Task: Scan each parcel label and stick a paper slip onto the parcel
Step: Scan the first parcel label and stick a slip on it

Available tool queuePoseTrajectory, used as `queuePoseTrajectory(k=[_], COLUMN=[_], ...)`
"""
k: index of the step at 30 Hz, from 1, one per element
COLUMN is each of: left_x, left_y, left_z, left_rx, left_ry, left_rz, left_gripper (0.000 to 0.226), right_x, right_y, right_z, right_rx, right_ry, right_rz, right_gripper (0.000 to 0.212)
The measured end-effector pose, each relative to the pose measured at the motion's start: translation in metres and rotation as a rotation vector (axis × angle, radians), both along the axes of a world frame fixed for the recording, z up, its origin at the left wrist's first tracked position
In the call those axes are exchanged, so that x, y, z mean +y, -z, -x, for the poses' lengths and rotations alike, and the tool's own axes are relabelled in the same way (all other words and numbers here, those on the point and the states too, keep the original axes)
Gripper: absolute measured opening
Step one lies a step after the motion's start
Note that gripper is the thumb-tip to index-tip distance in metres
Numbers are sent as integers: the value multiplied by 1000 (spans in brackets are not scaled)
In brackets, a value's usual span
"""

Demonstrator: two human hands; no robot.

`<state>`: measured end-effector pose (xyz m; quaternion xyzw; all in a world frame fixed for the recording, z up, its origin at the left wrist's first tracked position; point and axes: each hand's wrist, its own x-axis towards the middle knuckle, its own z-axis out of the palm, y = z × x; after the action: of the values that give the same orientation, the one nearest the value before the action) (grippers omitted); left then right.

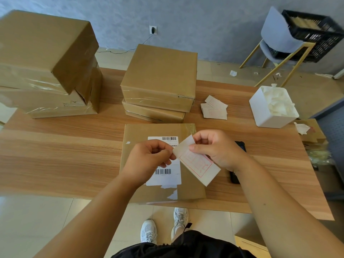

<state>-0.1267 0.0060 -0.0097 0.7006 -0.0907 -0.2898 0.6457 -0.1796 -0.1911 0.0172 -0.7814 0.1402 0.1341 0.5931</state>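
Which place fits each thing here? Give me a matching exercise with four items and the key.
Things:
1. white paper slip with red print
2. white plastic bin of crumpled backing paper
3. dark handheld scanner
4. loose pile of spare paper slips

Places:
A. on the table, partly hidden under the right wrist
B. pinched between left hand and right hand
C. right of the middle stack of boxes
D. far right of the table

Pairs: 1-B, 2-D, 3-A, 4-C

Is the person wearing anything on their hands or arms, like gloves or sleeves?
No. The left hand and right hand are bare, with no gloves, rings or watch visible. Both forearms are uncovered as far up as the picture shows, so no sleeves appear. Fingernails look short and unpainted.
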Motion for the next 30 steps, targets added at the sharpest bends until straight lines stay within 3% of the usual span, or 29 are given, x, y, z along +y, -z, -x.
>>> queuePoseTrajectory(k=[23, 27, 30], left_x=[-3, -2, -2], left_y=[-2, 0, 1], left_z=[12, 11, 11], left_rx=[11, 27, 42], left_ry=[4, -28, -60], left_rz=[48, 68, 72], left_gripper=[24, 21, 22], right_x=[-3, 4, 13], right_y=[8, 16, 22], right_z=[5, 6, 12], right_rx=[-11, -24, -162], right_ry=[15, 119, 303], right_rz=[31, 135, 364], right_gripper=[7, 22, 30])
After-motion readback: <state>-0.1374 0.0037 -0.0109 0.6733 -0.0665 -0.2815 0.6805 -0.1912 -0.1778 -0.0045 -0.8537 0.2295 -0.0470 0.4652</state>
